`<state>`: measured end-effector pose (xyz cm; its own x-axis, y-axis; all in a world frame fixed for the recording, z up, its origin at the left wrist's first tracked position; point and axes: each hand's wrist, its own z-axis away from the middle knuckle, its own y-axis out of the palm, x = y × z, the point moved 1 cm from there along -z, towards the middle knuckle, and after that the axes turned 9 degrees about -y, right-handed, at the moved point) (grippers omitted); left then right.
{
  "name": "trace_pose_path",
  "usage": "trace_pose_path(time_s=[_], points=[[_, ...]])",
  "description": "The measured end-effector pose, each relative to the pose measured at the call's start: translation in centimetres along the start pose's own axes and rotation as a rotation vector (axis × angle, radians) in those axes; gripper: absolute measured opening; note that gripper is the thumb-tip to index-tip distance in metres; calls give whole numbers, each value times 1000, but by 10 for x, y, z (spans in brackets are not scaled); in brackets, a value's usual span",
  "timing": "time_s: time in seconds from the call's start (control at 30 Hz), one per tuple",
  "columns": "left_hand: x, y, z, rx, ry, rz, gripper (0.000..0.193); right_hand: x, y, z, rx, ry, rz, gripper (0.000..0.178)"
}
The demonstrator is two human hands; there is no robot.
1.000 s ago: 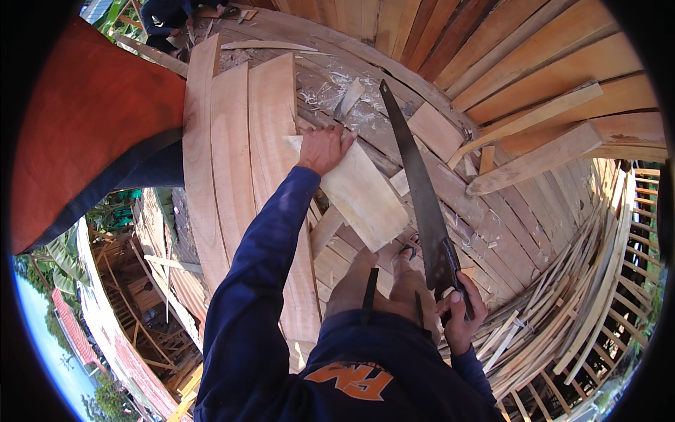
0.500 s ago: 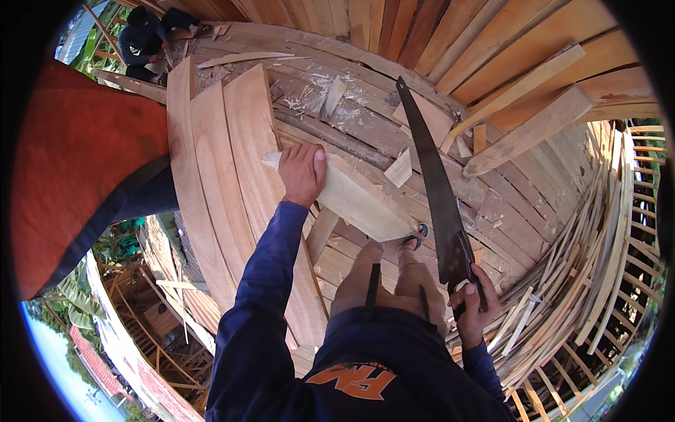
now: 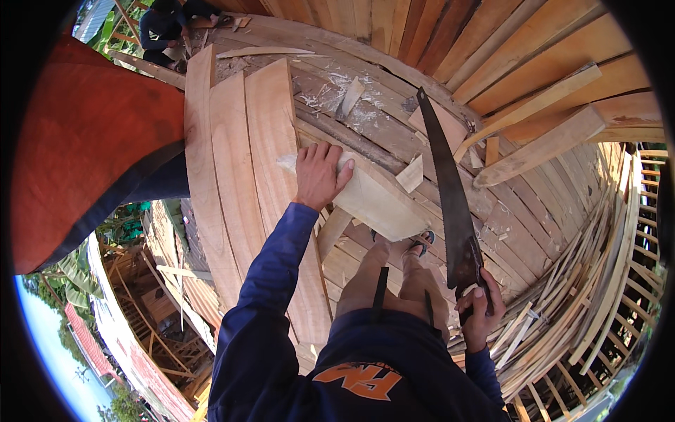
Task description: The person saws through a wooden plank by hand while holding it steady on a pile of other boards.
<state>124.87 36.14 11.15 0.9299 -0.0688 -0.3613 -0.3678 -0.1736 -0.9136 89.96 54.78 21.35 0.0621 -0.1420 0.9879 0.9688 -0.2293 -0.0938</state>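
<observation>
My left hand (image 3: pixel 321 174) is closed over the upper end of a short pale wooden board (image 3: pixel 383 204), fingers on top and thumb along its side. That end rests against the row of wide, smooth planks (image 3: pixel 271 141), while the other end slants down toward my legs. In my right hand (image 3: pixel 484 309) is the handle of a handsaw (image 3: pixel 450 179), held to the right of the board. Its long dark blade points up and away, toothed edge facing left, apart from the board.
A person in orange and dark cloth (image 3: pixel 112 141) is close on the left. Another person (image 3: pixel 163 35) crouches at the far left. Wood shavings and offcuts (image 3: pixel 349 97) litter the plank floor. Long thin strips (image 3: pixel 562 302) are stacked at right, below leaning boards (image 3: pixel 541 148).
The whole view has shifted, so the planks, board and saw sit farther right in the picture. Both hands keep their holds, and the saw stays beside the board.
</observation>
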Motion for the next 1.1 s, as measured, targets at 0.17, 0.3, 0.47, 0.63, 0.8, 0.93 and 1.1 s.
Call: trace_pose_path(time_s=[0.17, 0.3, 0.47, 0.63, 0.8, 0.93, 1.1], points=[[-2, 22, -11, 134, -215, -138, 44, 0, 3, -2, 29, -3, 54, 41], [-5, 31, -3, 123, -300, -185, 46, 4, 2, -3, 34, -11, 32, 42], [27, 11, 18, 125, -620, -183, 55, 11, -5, -4, 70, -48, 75, 43], [68, -26, 34, -1, -782, -176, 55, 14, -5, -12, 207, -102, 82, 44], [107, -51, 77, -52, -949, -184, 57, 21, -2, -20, 474, -351, 187, 54], [139, -71, 137, -114, -1101, -134, 50, 41, 16, -28, 696, -417, 258, 56], [147, -64, 177, -428, -903, -176, 23, 35, 39, -37, 908, -465, 291, 50]])
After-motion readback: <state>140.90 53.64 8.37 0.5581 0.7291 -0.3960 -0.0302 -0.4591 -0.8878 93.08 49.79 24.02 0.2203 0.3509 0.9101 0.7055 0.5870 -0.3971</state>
